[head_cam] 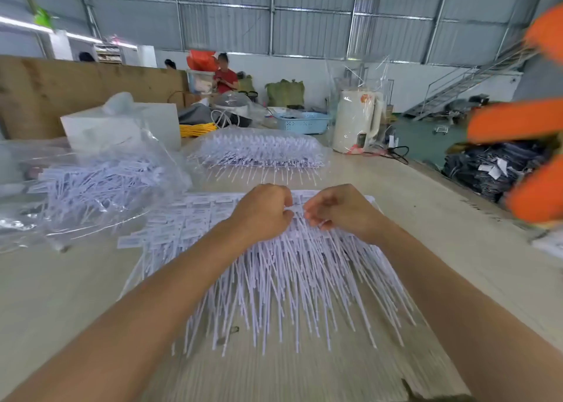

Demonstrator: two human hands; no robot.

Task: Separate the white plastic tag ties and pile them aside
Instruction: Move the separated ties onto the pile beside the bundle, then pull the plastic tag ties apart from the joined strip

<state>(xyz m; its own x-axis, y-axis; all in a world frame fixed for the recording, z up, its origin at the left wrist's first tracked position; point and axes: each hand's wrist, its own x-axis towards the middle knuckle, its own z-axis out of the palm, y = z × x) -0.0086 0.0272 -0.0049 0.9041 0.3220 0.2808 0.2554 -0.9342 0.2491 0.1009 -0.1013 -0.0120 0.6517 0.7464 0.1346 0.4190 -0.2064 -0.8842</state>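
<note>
A wide sheet of white plastic tag ties (286,282) lies on the table in front of me, its long thin tails fanned toward me and its label heads at the far edge. My left hand (262,212) and my right hand (341,209) sit close together on the label end, fingers pinched on the same strip of ties. To the left, more label heads (179,221) lie flat in rows. A loose heap of ties (97,185) fills a clear bag at the left.
A bagged bundle of ties (259,151) lies beyond my hands. A white kettle (356,121), a blue basket (301,122) and a white box (122,124) stand further back. Orange blurred shapes (518,121) intrude at the right. A person in red (224,77) sits far behind.
</note>
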